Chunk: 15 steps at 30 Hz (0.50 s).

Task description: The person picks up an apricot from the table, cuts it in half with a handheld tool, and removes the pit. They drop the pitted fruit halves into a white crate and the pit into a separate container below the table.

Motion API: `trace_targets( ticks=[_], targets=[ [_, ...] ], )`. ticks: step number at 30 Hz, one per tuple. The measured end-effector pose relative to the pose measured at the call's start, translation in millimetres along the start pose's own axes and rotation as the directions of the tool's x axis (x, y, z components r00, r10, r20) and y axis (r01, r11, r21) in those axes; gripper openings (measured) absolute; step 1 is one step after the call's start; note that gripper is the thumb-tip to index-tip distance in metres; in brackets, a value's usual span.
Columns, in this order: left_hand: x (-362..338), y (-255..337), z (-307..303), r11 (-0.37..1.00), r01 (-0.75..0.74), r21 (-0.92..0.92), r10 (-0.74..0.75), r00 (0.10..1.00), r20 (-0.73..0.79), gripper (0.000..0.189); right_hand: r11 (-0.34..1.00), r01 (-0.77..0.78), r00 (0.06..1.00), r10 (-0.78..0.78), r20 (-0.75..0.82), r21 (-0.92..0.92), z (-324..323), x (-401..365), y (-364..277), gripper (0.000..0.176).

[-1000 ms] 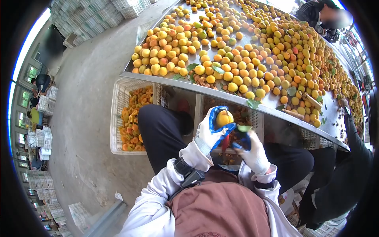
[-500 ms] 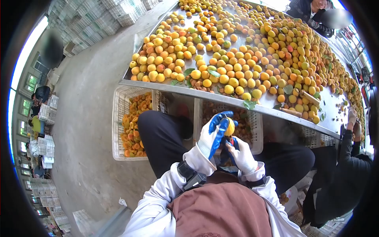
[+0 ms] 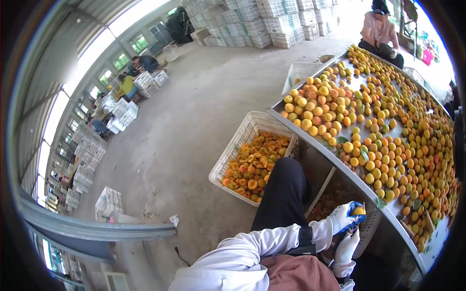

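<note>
My left hand (image 3: 342,218), in a white glove with blue-coated fingers, is closed around a yellow apricot (image 3: 358,211). Just below it, my right hand (image 3: 347,247) in a white glove has its fingers closed close to the fruit. What the right hand grips is hidden now; a small dark tool showed there earlier. Both hands are above a crate (image 3: 372,227) with brownish contents, beside the metal table (image 3: 359,186) heaped with whole apricots (image 3: 318,110). Left of my knee, a white crate (image 3: 227,161) holds split apricot halves (image 3: 255,167).
A person (image 3: 380,34) sits at the table's far end. Stacked white crates (image 3: 286,24) line the back, and more people (image 3: 144,63) work among crates at the left. A metal rail (image 3: 102,230) crosses the lower left. Green leaves (image 3: 380,202) lie among the fruit.
My view has swung left, so table and hands appear farther right and more floor shows. The apricot stays in my left hand, with the right hand still close below it.
</note>
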<state>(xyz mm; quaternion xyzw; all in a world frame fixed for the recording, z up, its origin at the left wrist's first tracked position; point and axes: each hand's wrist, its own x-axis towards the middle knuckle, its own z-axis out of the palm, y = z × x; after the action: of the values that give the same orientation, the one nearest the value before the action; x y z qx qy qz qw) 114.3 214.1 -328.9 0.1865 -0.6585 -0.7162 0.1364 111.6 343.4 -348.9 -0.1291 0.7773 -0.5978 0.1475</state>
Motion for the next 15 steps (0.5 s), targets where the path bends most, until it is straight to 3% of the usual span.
trace_targets(
  ticks=[1, 2, 3, 5, 7, 9, 13, 14, 15],
  targets=[
    [3, -7, 5, 0.994, 0.066, -0.093, -0.066, 0.998, -0.002, 0.035, 0.994, -0.073, 0.996, 0.07, 0.05, 0.079, -4, 3, 7, 0.022],
    [3, -1, 4, 0.992, 0.12, -0.051, -0.12, 0.993, -0.006, 0.032, 0.977, -0.153, 0.985, 0.138, 0.105, 0.151, -7, 7, 11, 0.022],
    [3, 6, 5, 0.972, 0.199, -0.124, -0.198, 0.98, 0.017, 0.031, 0.99, -0.048, 0.997, 0.038, 0.072, 0.131, -7, 5, 2, 0.027],
    [3, 4, 5, 0.941, 0.274, -0.199, -0.273, 0.961, 0.036, 0.031, 0.997, -0.078, 0.991, 0.075, 0.114, 0.025, -17, 11, 21, 0.025],
    [8, -14, 10, 0.989, 0.125, -0.081, -0.123, 0.992, 0.029, 0.039, 0.996, -0.069, 0.989, 0.077, 0.123, -0.065, -18, 11, 19, 0.023],
    [5, 2, 4, 0.995, 0.096, -0.02, -0.092, 0.987, 0.129, 0.05, 0.997, 0.045, 0.999, -0.045, 0.005, -0.069, -13, 4, 10, 0.025],
    [0, 12, 2, 0.981, -0.075, 0.18, 0.046, 0.986, 0.161, 0.061, 0.977, 0.039, 0.999, -0.038, 0.005, -0.21, -24, 7, 13, 0.028],
    [0, 13, 1, 0.974, -0.102, 0.202, 0.072, 0.986, 0.151, 0.059, 0.977, 0.042, 0.999, -0.042, 0.006, -0.208, -22, 5, 5, 0.028],
    [0, 15, -1, 0.974, -0.103, 0.204, 0.073, 0.986, 0.151, 0.059, 0.997, -0.034, 0.999, 0.035, 0.003, -0.062, -17, 0, -6, 0.029]
  ],
)
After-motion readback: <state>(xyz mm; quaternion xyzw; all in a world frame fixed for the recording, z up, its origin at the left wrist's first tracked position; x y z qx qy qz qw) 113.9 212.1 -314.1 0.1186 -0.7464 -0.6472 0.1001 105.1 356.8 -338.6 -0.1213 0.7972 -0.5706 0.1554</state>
